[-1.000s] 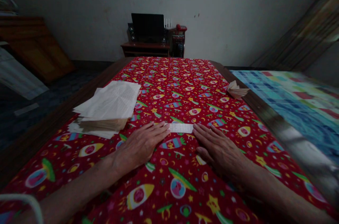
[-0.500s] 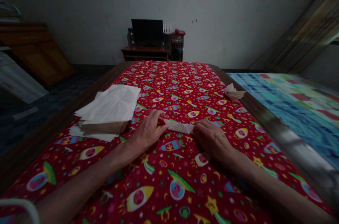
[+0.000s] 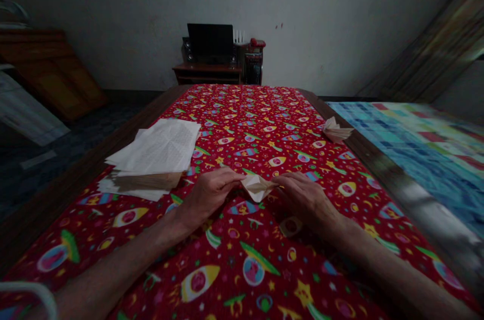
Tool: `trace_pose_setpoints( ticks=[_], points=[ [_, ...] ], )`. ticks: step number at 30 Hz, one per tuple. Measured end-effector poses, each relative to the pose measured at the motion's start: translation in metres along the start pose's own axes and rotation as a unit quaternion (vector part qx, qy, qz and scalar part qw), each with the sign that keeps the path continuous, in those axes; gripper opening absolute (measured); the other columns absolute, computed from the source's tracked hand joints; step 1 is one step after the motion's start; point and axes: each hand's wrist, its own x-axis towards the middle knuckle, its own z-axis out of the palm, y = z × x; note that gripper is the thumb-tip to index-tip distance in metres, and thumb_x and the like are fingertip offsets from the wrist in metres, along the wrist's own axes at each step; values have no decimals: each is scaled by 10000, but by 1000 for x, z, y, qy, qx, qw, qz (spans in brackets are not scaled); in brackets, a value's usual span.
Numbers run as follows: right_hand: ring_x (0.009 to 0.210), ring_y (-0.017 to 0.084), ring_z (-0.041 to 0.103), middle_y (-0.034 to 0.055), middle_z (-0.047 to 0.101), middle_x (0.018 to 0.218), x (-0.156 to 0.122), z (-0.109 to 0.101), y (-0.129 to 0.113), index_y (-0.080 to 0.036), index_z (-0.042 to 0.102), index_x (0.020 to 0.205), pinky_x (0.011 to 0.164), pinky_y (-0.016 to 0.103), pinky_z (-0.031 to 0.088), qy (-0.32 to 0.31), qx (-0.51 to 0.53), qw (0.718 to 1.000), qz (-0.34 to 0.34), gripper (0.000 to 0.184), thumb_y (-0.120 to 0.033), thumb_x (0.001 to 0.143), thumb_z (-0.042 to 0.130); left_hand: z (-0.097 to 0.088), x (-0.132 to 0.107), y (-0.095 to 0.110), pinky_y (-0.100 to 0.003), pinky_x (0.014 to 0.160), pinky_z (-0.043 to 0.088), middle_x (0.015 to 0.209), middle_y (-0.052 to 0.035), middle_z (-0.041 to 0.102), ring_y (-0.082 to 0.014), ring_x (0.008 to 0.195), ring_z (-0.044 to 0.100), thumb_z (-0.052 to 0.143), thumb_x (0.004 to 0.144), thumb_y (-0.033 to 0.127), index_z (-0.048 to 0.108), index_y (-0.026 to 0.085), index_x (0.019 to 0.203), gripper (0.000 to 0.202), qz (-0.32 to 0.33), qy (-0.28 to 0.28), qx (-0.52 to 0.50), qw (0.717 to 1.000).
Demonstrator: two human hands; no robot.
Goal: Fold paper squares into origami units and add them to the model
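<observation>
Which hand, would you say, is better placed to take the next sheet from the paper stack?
The left, probably: the left hand lies just beside the paper stack, while the right hand sits further away, past the folded paper both hands hold.

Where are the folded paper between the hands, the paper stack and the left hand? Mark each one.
folded paper (image 3: 258, 188), head view, on its middle
paper stack (image 3: 155, 147), head view, on the top sheet
left hand (image 3: 210, 193), head view, on the back of the hand

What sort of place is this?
Probably a bedroom in a home: a checked bedspread at right, a rocket-print cloth over the table, and a computer monitor with speakers on a low wooden stand.
</observation>
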Motion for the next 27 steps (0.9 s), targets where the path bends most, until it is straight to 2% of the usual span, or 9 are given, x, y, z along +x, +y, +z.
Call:
trace_pose_setpoints(
  ticks=[3, 8, 15, 20, 22, 24, 27],
  points=[
    [819, 183, 588, 101, 647, 950, -2, 3, 1, -178, 553, 998, 712, 298, 485, 4, 18, 1000, -19, 142, -147, 894, 460, 4, -1, -1, -191, 698, 529, 871, -44, 709, -120, 775, 676, 550, 887, 153, 678, 160, 970, 153, 18, -5, 1, 1000],
    [767, 165, 594, 90, 658, 902, -3, 6, 1, -177, 560, 955, 674, 278, 478, 15, 16, 1000, 0, 117, -170, 919, 449, 8, -2, -3, -215, 737, 540, 912, -55, 705, -132, 823, 673, 573, 874, 147, 662, 154, 998, 152, 36, 4, 14, 999],
    [744, 158, 610, 85, 672, 917, -8, 5, 2, -177, 563, 1022, 645, 260, 454, 7, 3, 999, 43, 136, -200, 909, 491, 9, -5, -4, -247, 778, 548, 969, -63, 702, -148, 865, 672, 604, 847, 137, 645, 158, 1067, 224, -1, 3, 35, 999],
    [692, 152, 618, 66, 679, 811, -6, 2, 1, -173, 602, 916, 614, 251, 451, 0, 9, 999, 40, 143, -215, 918, 465, 9, -7, -5, -262, 799, 555, 995, -59, 696, -155, 896, 669, 588, 856, 150, 635, 178, 1099, 249, -11, 10, 37, 999],
    [696, 151, 627, 68, 687, 808, -4, -1, 1, -174, 615, 890, 619, 249, 461, 13, 8, 999, 35, 150, -219, 912, 473, 10, -8, -5, -275, 838, 550, 1081, -60, 676, -157, 944, 660, 559, 867, 137, 575, 197, 1208, 347, -21, 12, 34, 999],
    [702, 147, 641, 67, 698, 822, -3, -8, 3, -179, 626, 883, 622, 239, 473, 38, -1, 998, 41, 147, -217, 903, 486, 11, -9, -5, -286, 862, 545, 1207, -67, 623, -150, 951, 658, 520, 878, 121, 447, 223, 1343, 482, -36, 16, 27, 999],
    [674, 142, 660, 46, 711, 783, -5, -24, 17, -191, 646, 844, 609, 226, 483, 104, -53, 988, 106, 151, -228, 887, 506, 13, -10, -6, -291, 852, 549, 1312, -89, 544, -132, 878, 665, 469, 883, 100, 262, 247, 1446, 618, -51, 16, 16, 998]
  ],
)
